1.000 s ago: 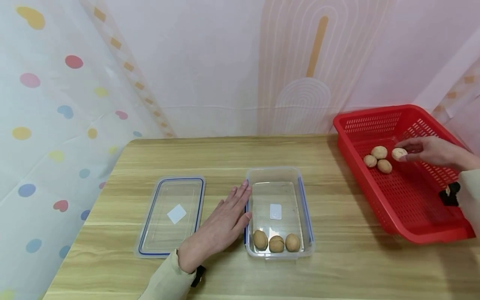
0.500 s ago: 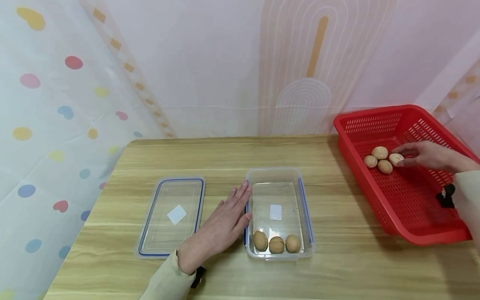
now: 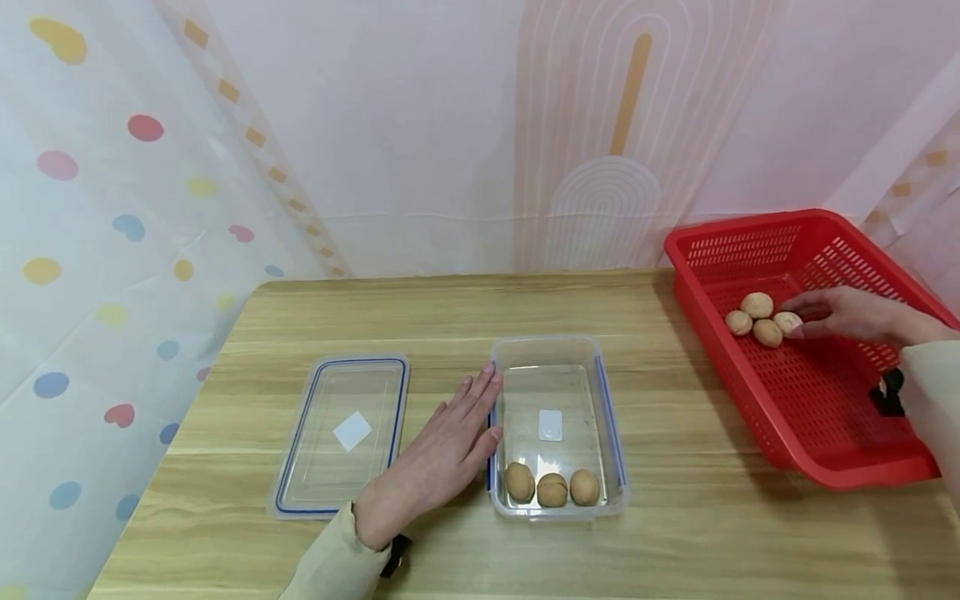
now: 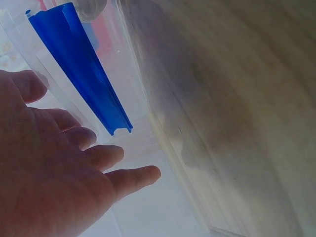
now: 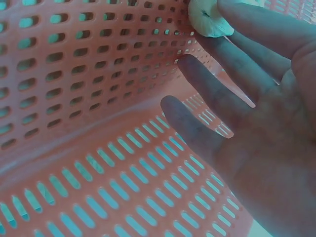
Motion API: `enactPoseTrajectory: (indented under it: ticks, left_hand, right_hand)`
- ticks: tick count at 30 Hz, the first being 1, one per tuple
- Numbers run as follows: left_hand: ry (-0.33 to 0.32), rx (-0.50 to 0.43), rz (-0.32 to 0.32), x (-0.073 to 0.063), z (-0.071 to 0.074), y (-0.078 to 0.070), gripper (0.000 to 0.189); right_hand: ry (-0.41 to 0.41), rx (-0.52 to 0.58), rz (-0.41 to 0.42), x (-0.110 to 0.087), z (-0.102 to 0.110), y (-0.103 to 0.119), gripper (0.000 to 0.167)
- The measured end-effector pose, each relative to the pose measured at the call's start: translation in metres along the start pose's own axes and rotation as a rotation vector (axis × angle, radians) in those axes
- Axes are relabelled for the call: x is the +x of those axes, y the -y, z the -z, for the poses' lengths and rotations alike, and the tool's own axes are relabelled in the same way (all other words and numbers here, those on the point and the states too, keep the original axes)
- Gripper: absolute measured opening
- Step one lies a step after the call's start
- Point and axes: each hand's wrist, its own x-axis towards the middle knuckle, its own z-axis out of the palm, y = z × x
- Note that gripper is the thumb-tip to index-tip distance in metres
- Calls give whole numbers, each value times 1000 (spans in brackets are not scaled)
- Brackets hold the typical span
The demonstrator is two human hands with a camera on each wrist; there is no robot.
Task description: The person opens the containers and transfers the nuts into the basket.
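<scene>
In the head view my right hand (image 3: 855, 315) is inside the red plastic basket (image 3: 783, 417), with thumb and fingertips pinching a pale walnut (image 3: 787, 323). That walnut sits right beside three others, among them a walnut (image 3: 757, 305) at the back of the group. The right wrist view shows the pinched walnut (image 5: 210, 17) between thumb and fingers, the other fingers extended. My left hand (image 3: 442, 450) lies with straight fingers along the left side of a clear plastic container (image 3: 615, 450). Three walnuts (image 3: 552, 490) line its near end. A blue side latch (image 4: 79, 69) shows near my left fingers in the left wrist view.
A clear lid (image 3: 341, 475) with a blue seal and a white label lies on the wooden table (image 3: 450, 321), left of the container. My left forearm overlaps its near right corner. A patterned curtain (image 3: 420, 150) hangs behind the table.
My right hand has moved left and slightly down in the basket with the walnut, bringing it up beside the other walnuts. My left hand and the container have stayed in place.
</scene>
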Motion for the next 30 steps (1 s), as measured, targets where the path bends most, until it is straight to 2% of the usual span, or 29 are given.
enactPoseTrajectory:
  ticks: [7, 12, 24, 30]
  left_hand:
    - [-3, 11, -9, 1, 0, 0, 64]
    - [4, 13, -8, 1, 1, 0, 64]
    - [-3, 16, -9, 1, 1, -1, 65]
    - [-3, 16, -10, 0, 2, -1, 65]
  right_hand:
    - [13, 2, -19, -3, 1, 1, 53]
    - [-7, -23, -40, -4, 5, 8, 59]
    - [-172, -81, -25, -22, 14, 37, 52]
    - [-235, -4, -7, -34, 15, 47, 55]
